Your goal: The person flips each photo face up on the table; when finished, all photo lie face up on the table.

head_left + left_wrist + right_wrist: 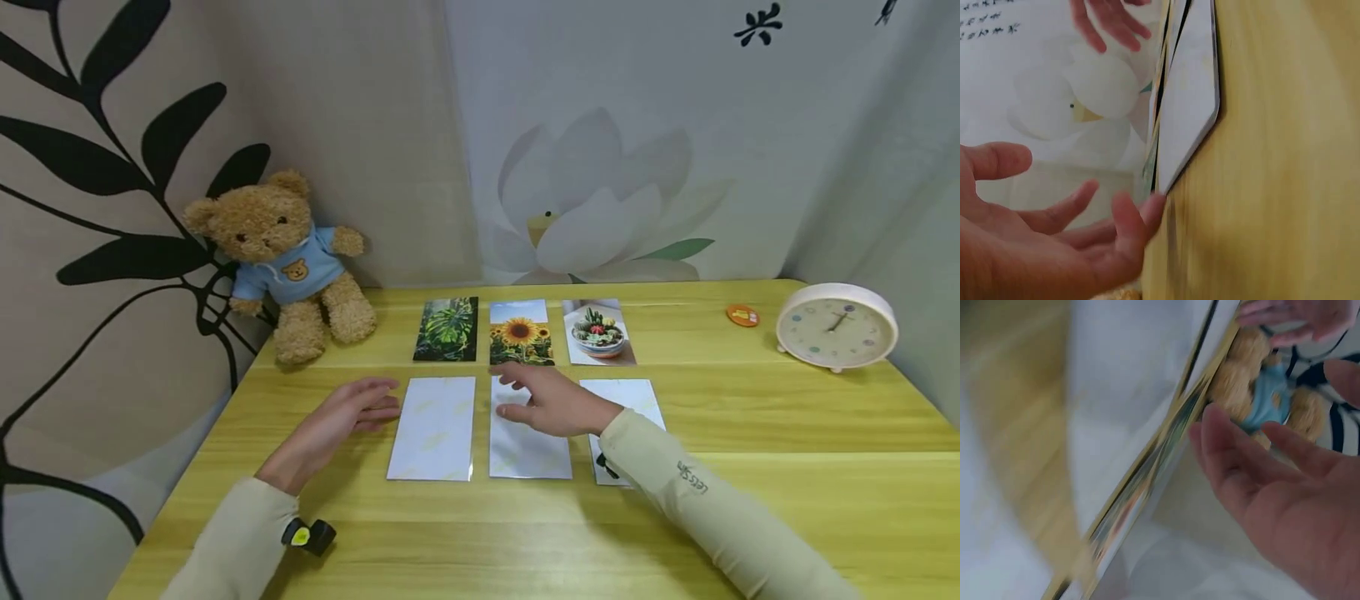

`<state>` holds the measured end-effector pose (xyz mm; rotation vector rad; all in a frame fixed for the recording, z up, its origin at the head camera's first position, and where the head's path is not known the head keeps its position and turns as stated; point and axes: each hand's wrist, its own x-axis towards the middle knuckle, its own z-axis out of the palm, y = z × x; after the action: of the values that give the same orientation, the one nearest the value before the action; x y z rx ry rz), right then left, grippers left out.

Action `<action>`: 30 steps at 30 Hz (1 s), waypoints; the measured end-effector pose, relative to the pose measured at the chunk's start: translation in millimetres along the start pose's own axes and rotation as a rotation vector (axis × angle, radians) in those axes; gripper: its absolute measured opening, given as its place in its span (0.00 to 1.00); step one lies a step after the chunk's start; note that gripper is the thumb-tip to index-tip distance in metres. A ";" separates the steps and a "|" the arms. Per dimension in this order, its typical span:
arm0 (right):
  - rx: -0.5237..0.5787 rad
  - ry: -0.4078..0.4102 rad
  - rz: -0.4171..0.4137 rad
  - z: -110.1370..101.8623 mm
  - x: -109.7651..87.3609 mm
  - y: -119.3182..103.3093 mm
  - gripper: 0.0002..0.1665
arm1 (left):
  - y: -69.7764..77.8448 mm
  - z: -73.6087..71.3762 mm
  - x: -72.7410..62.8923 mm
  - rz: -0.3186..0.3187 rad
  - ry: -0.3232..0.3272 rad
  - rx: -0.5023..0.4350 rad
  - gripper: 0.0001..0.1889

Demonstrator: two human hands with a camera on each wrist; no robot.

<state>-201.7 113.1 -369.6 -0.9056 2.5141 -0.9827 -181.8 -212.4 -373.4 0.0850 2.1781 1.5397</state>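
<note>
With the left hand (pixel 341 421) relaxed and empty beside the left white card (pixel 433 429) and the right hand (pixel 558 402) likewise over the middle white card (pixel 528 455), a low sweep of the right sleeve (pixel 690 492) could drag the right white card (pixel 634 393) beneath it out of line

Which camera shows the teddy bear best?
The head view: it shows the whole teddy bear, unobstructed, on the table. The right wrist view shows it sideways, partly behind the right hand. The left wrist view has just a tan, fuzzy sliver at the bottom edge, possibly the bear.
</note>
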 end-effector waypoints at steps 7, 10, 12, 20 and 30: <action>-0.099 -0.072 -0.053 25.5 6.7 -25.4 0.32 | 5.0 20.1 -19.2 -0.066 0.048 0.098 0.29; -0.116 -0.105 -0.029 36.7 9.2 -31.6 0.33 | 6.2 26.1 -23.0 -0.063 0.050 0.129 0.30; -0.129 -0.118 -0.013 43.5 10.7 -33.8 0.34 | 6.1 28.8 -24.2 -0.057 0.042 0.135 0.30; -0.162 -0.157 0.041 57.8 14.0 -42.0 0.36 | 4.2 34.3 -25.1 -0.034 0.032 0.143 0.29; -0.212 -0.115 0.018 61.1 16.9 -48.0 0.38 | 5.3 26.0 -22.8 -0.023 0.182 0.028 0.26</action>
<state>-164.2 44.0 -381.5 -0.9677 2.5562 -0.6477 -152.1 -194.8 -367.7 -0.0738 2.3322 1.5586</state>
